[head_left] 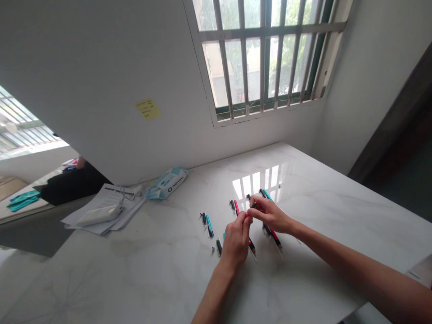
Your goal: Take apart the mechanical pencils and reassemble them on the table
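Note:
My left hand [236, 237] is closed on a red pen barrel [247, 215], of which only a short end shows. My right hand [272, 217] meets it fingertip to fingertip and pinches a small black pen part [254, 205]. Around both hands lie pens taken apart. A blue barrel [209, 224] with a black piece [204, 219] is to the left. Another black piece [219, 247] lies beside my left wrist. Beyond the hands are a pink-red barrel [236, 206] and a blue barrel [267, 195]. Under my right hand, a red and black barrel [275, 236] is partly covered.
The white marbled table [151, 270] meets the wall below a barred window [263, 63]. Papers [101, 198] with a white device [100, 215] lie at the left, near a wipes packet [168, 183]. A yellow note [148, 109] is stuck to the wall.

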{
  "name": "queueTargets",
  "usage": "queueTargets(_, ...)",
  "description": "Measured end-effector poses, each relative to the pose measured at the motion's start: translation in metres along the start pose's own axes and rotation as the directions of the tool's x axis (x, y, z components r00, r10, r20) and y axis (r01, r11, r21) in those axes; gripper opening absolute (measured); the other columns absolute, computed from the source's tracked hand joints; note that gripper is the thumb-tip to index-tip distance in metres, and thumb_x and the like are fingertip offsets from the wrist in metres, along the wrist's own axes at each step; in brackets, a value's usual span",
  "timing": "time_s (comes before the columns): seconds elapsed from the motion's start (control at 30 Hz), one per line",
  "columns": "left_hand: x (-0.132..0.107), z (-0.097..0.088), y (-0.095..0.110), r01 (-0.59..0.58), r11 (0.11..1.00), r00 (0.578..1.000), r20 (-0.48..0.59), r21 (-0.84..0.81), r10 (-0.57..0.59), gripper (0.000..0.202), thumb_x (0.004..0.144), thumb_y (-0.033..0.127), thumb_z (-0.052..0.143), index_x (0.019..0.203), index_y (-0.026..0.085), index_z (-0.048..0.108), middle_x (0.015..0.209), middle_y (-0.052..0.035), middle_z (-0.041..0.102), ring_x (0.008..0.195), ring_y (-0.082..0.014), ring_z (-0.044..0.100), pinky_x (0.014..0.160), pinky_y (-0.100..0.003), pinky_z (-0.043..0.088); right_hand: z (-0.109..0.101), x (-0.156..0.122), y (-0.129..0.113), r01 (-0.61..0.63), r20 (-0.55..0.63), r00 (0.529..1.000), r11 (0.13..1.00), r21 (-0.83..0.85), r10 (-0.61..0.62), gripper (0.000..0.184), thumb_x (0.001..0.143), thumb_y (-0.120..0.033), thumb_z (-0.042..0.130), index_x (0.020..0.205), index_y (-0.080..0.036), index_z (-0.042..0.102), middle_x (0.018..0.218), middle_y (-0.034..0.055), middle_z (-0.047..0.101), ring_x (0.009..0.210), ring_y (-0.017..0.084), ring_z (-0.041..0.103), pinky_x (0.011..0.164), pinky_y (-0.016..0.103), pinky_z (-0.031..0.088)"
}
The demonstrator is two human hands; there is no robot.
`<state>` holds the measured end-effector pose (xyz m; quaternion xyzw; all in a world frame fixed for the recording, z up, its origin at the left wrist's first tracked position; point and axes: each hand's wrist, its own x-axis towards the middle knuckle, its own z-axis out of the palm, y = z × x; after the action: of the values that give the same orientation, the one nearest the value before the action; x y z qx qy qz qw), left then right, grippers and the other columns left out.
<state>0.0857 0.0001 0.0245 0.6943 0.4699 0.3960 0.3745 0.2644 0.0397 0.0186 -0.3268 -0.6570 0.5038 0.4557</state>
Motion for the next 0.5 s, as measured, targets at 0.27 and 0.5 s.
queueTargets(0.27, 0.002, 0.003, 0.004, 0.013, 0.998, 1.0, -0.003, -0.057, -0.013, 0.031, 0.1, 0.047, 0.054, 0.083, 0.023, 0.065, 0.071, -0.0016, 0.06, 0.064, -0.0175, 0.05, 0.065, -0.027, 0.033, -0.004, -0.004, -0.008, -0.047, 0.009, 0.999, 0.984, 0.172, 0.046, 0.029, 0.083, -0.043, 0.084, 0.093, -0.02, 0.07, 0.083, 0.0018, 0.069, 0.078, 0.018, 0.066, 0.075, 0.033, 0.054)
queueTargets(0.5, 0.004, 0.007, -0.006, 0.105, 0.967, 0.994, 0.063, -0.233, -0.093, 0.038, 0.098, 0.055, 0.056, 0.085, 0.02, 0.061, 0.068, 0.0015, 0.051, 0.058, -0.0123, 0.043, 0.057, -0.024, 0.033, -0.007, -0.006, -0.003, -0.046, 0.01, 0.999, 0.95, 0.309, 0.045, 0.045, 0.079, -0.034, 0.089, 0.119, -0.023, 0.071, 0.106, 0.0061, 0.075, 0.085, 0.018, 0.07, 0.081, 0.036, 0.058)
